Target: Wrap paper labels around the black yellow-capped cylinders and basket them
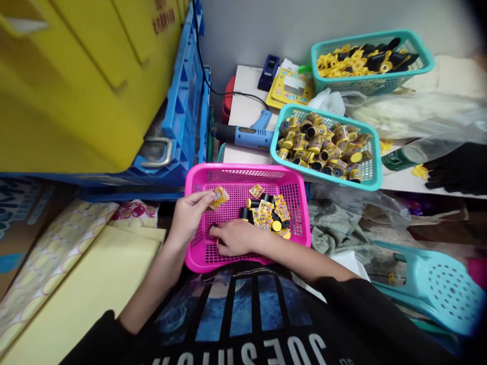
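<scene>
My left hand (193, 212) pinches a yellow printed label (219, 197) between thumb and fingertips, above the left part of a pink basket (249, 167). Down inside the basket, my right hand (236, 237) has its fingers curled in. A bit of something dark and yellow shows at its fingertips, but most of it is hidden. To the right of that hand lie loose yellow labels (281, 207), black cylinders (244, 213) and a yellow cap (276, 226) in a small heap. The basket sits in front of my body.
Behind is a turquoise basket (375, 170) full of labelled small bottles. A second turquoise basket (422, 66) holds yellow and black parts. A blue heat gun (251, 137) lies on the white table (243, 83). Blue crates (182, 101) stand left, a turquoise stool (449, 284) right.
</scene>
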A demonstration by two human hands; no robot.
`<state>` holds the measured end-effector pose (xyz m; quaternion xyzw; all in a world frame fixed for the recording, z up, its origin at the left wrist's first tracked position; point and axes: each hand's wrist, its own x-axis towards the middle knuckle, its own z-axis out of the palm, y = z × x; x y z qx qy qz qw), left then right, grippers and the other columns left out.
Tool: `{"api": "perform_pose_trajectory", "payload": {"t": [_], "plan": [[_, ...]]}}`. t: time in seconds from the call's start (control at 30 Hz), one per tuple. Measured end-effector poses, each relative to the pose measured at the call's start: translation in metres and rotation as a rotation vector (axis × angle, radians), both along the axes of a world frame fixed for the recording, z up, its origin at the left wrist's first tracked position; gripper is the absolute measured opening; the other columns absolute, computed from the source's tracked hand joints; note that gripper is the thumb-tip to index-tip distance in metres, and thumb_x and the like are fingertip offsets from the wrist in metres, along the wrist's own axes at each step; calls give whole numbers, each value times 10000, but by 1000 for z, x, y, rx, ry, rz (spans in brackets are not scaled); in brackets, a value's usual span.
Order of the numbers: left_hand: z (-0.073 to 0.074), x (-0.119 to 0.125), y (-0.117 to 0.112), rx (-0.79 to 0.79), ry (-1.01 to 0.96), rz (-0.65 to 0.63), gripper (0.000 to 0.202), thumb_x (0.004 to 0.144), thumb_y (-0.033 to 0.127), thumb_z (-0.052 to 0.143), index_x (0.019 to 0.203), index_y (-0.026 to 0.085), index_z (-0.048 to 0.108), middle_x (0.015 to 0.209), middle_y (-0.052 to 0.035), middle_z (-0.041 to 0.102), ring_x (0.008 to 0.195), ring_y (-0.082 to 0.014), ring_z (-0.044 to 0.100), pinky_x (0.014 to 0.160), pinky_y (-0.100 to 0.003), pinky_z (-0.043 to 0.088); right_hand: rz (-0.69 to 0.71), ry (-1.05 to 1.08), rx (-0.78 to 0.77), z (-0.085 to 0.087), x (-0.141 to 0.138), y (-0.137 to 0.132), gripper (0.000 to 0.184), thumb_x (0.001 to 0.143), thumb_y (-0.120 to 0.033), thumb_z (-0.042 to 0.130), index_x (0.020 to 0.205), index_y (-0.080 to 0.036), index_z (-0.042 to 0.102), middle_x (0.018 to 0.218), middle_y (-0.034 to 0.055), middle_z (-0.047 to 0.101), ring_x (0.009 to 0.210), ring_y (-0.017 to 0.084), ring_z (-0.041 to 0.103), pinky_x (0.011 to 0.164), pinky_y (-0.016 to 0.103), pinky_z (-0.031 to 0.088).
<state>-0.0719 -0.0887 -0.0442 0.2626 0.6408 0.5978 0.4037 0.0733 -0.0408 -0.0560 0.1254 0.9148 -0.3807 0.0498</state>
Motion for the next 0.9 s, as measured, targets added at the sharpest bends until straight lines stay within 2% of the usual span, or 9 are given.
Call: {"api": "perform_pose_trajectory", "payload": {"t": [0.1,0.2,0.23,0.3,0.37,0.47,0.6,0.8,0.9], "plan": [[-2,-3,-3,-5,-5,-26,308,694,423,766,870,170,773,817,-67,773,714,-183,698,689,-308,556,-190,69,-117,-3,20,23,221,889,-261,458,963,-216,661,889,41,706,767,187,636,697,308,474],[1,-3,-4,-25,43,-66,326,696,445,758,876,174,775,855,-80,778,775,-216,715,748,-351,570,-631,342,-507,-3,40,43,161,846,-369,570,867,-210,579,813,2,646,720,141,601,669,273,479],[3,-3,-4,-31,73,-82,324,697,448,755,876,178,776,865,-81,779,793,-224,718,765,-360,572,-759,460,-653,-1,45,47,218,794,-406,637,844,-216,543,769,-16,615,673,129,582,631,259,475],[8,0,-2,-45,137,-116,311,701,442,747,875,185,777,883,-80,779,811,-235,720,775,-371,575,-875,649,-870,6,51,50,329,712,-431,718,867,-234,507,740,-37,583,620,109,559,596,242,473],[13,2,-1,-59,192,-146,278,705,421,741,856,191,780,882,-75,780,814,-241,721,772,-374,578,-875,732,-972,16,51,50,383,691,-427,742,953,-251,524,791,-26,601,653,112,579,631,256,498],[16,5,0,-61,238,-163,223,701,392,741,813,202,782,861,-61,782,807,-241,721,776,-369,577,-785,697,-984,27,48,48,402,693,-382,756,1025,-263,563,877,-1,628,752,132,617,700,285,525],[17,7,-2,-48,214,-165,286,707,437,734,856,197,782,883,-71,781,789,-245,725,749,-367,582,-701,634,-967,27,45,45,343,710,-331,752,993,-253,574,812,-18,616,700,119,612,647,268,509],[20,8,-1,-33,240,-188,329,757,473,695,927,203,775,984,-80,769,925,-253,713,848,-367,558,-702,566,-651,27,53,48,277,719,-295,743,963,-217,635,823,-5,624,685,114,567,633,271,459],[21,9,0,-27,255,-195,344,774,481,676,945,199,772,993,-82,767,952,-255,706,878,-371,548,-705,498,-574,28,55,49,261,734,-295,727,965,-197,656,767,-9,619,650,112,551,625,276,446]]}}
